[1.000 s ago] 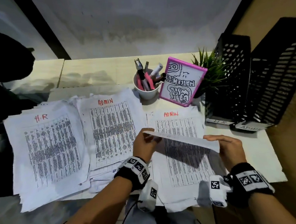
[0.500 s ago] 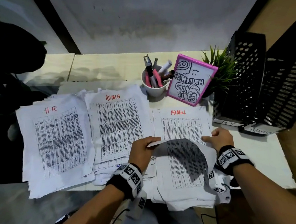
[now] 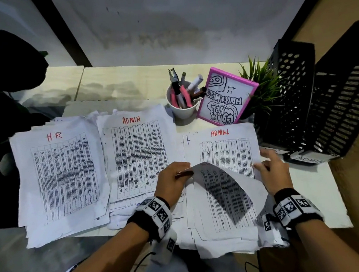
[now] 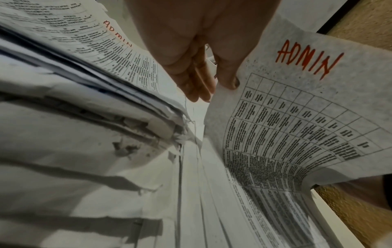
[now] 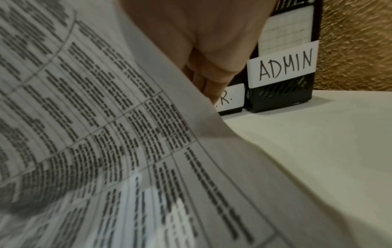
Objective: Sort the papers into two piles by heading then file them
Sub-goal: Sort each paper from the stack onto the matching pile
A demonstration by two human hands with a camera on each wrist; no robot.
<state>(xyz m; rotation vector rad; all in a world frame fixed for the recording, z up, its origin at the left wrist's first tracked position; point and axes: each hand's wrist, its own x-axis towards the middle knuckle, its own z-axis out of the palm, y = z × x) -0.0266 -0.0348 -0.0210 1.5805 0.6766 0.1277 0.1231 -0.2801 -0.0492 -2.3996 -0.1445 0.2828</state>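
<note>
Three stacks of printed sheets lie on the white table (image 3: 319, 200): an H.R pile (image 3: 58, 178) at the left, an ADMIN pile (image 3: 137, 158) in the middle, and an unsorted pile (image 3: 224, 145) at the right whose top sheet reads ADMIN. My left hand (image 3: 177, 175) pinches the upper left edge of a lifted, curling sheet (image 3: 223, 192). In the left wrist view, thumb and fingers of the left hand (image 4: 212, 83) grip this sheet (image 4: 297, 120), headed ADMIN. My right hand (image 3: 270, 167) is at the unsorted pile's right edge, fingers spread and blurred.
Two black perforated file holders stand at the right, labelled H.R. (image 5: 230, 99) and ADMIN (image 5: 282, 67). A white cup of pens (image 3: 181, 106), a pink-framed drawing (image 3: 226, 96) and a small green plant (image 3: 260, 87) stand behind the piles.
The sheet held up by both hands now sags in a curl over the pile. My left hand keeps its corner; my right hand has moved outward to the pile's right edge.
</note>
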